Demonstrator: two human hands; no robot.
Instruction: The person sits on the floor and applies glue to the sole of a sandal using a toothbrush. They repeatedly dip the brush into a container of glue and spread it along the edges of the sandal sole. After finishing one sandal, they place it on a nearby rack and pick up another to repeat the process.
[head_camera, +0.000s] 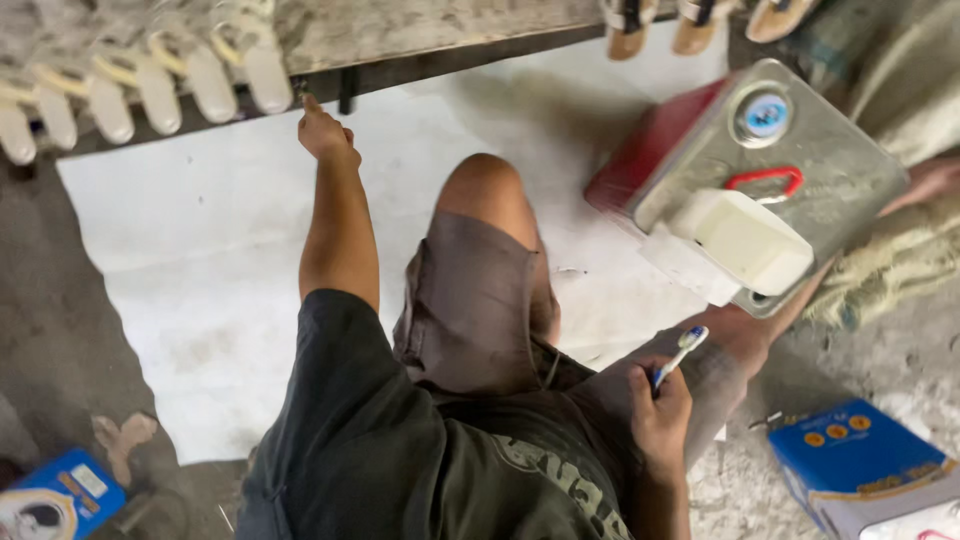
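The toothbrush (680, 356) sits in the person's right hand (660, 412), at about 4 o'clock in the head view. The fingers are closed around the lower handle. Its long axis runs from the fist up toward 1 o'clock, with the blue and white head end uppermost, above the right thigh and just short of the metal can (770, 180). A cream block (745, 240) rests on top of that can, beside a red handle (765, 180); the brush tip points roughly at it and is near but apart from it. The left hand (325, 130) is stretched far out to 11 o'clock, fingers curled with the fingertips at the lower edge of the workbench (420, 30); whether it pinches anything there cannot be told. A row of pale sandals (150, 85) lies along the bench edge just to the left of that hand, and more sandals (690, 20) lie at 1 o'clock. The right hand is therefore much nearer the can and block, the left nearer the pale sandals. A white sheet (200, 240) covers the floor between bench and knee (485, 185), giving open room at 9 to 11 o'clock. Blue boxes lie at 5 o'clock (860, 460) and 7 o'clock (55, 495).
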